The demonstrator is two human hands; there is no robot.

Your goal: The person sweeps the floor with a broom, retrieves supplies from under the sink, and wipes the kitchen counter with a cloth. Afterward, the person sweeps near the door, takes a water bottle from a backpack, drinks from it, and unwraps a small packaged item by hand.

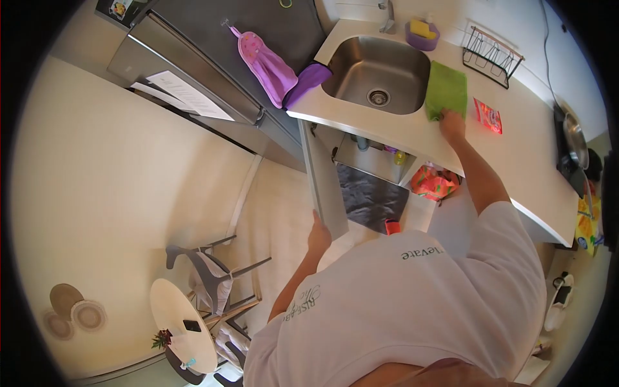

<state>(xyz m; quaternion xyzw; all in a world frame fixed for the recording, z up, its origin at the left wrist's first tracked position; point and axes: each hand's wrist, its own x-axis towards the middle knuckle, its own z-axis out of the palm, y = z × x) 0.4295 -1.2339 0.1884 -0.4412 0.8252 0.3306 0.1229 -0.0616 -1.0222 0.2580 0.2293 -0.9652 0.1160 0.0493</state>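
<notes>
While standing at the worktop [529,171]: had the right hand [453,124] stretched forward and the left hand [319,233] held low, well apart from it.
Right fingers [443,115]: bent down onto the near edge of the green cloth [447,87]; could not tell whether pinched on the fabric or only pressed against it.
Green cloth: lay flat on the worktop, mostly just beyond the right fingers, bordering the sink [361,80] on one side.
Left fingers [316,217]: touched the cabinet door [322,180] near its free edge; could not tell whether wrapped around it.
Cabinet door: stood open, running forward from the left fingers to below the worktop.
Sink: sat ahead and to the left of the right fingers.
Purple holder [423,44]: stood well beyond the right fingers, bearing a yellow sponge [422,29].
Red packet [488,116]: lay to the right of the right fingers, near but apart from the cloth.
Wire rack [491,57]: stood beyond the right fingers and farther right, near the wall.
Patterned red bag [436,183]: showed lower than the right fingers, under the worktop.
Dark mat [374,197]: lay to the right of the left fingers, past the door.
Purple towel [274,71]: hung well ahead of the left fingers, against the fridge [290,32].
</notes>
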